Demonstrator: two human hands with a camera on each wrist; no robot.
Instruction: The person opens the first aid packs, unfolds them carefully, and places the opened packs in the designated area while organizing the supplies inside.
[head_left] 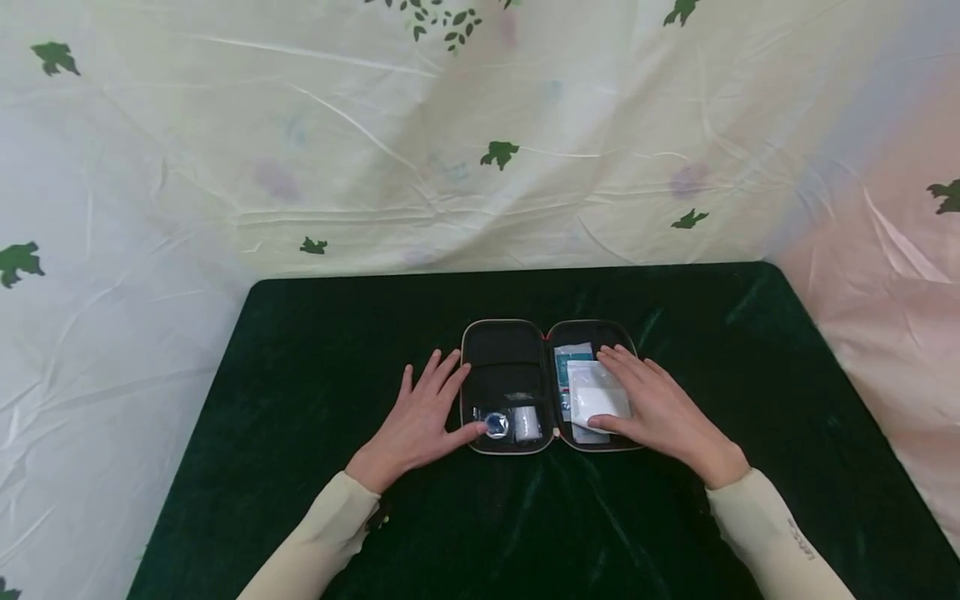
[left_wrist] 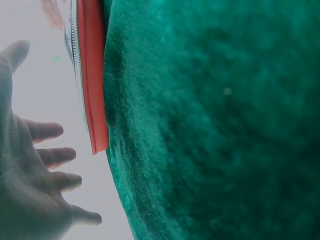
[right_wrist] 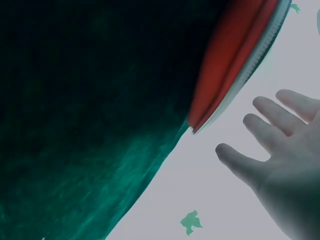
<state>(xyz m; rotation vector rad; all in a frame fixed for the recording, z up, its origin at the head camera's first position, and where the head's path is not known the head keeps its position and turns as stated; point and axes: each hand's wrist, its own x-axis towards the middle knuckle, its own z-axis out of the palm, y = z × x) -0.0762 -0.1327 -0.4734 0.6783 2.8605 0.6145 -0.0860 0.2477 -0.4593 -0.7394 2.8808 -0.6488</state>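
Note:
An unzipped case (head_left: 504, 342), black inside, lies spread flat on the table; its red outer side (right_wrist: 227, 60) and zipper edge show in both wrist views. In its left half are a round clear-wrapped item (head_left: 497, 425) and a white roll (head_left: 527, 423) in clear wrap. The right half holds white flat packets (head_left: 596, 392) over a blue-and-white packet (head_left: 562, 358). My left hand (head_left: 422, 419), fingers spread and straight, is at the case's left edge, thumb by the round item. My right hand (head_left: 663, 408) extends over the right half, fingers straight, overlapping the white packets.
A dark green velvet cloth (head_left: 337, 350) covers the table. Behind it hangs a pale curtain (head_left: 570, 100) with green leaf and bird shapes, which continues down both sides. A small dark object (head_left: 377, 518) shows at the left cuff.

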